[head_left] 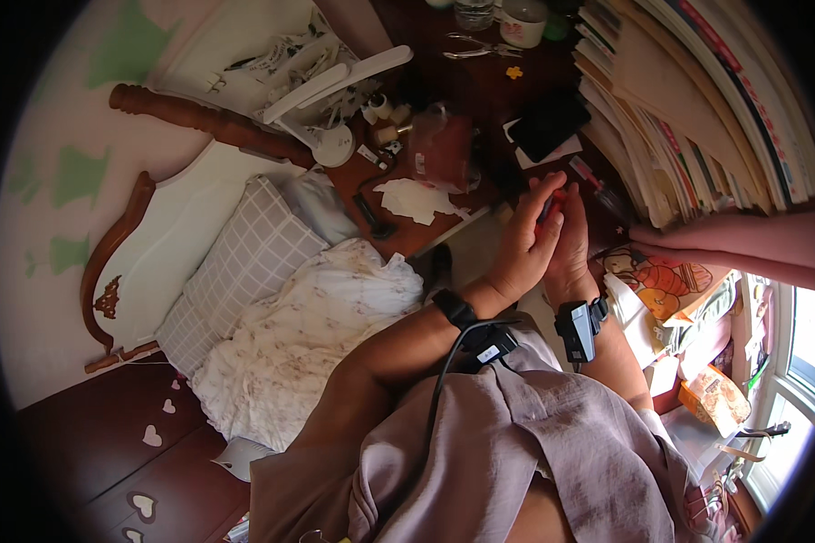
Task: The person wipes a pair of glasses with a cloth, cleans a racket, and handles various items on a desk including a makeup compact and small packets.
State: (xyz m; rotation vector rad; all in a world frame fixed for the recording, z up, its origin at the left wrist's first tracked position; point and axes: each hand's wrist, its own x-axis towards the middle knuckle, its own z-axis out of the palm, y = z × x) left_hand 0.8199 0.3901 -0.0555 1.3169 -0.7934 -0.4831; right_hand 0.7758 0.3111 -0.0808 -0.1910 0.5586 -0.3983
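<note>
My left hand [522, 242] and my right hand [568, 249] are raised together at the edge of a dark red-brown desk [480, 90], palms facing. Between them sits a small red and dark object [553, 203], mostly covered by the fingers, so its kind does not show. The fingers of both hands are closed around it. Just beyond the right fingertips lies a slim pink-and-clear item [592, 177]. A black phone-like slab [551, 125] rests on white paper [552, 156] farther back. Each wrist carries a strapped black device.
Stacked books and papers [679, 118] rise at the right. On the desk are a reddish plastic bag [441, 149], crumpled white paper [415, 200], a white lamp [333, 145], metal pliers-like tools [475, 47] and a cup [522, 23]. A bed with floral bedding [308, 317] lies left.
</note>
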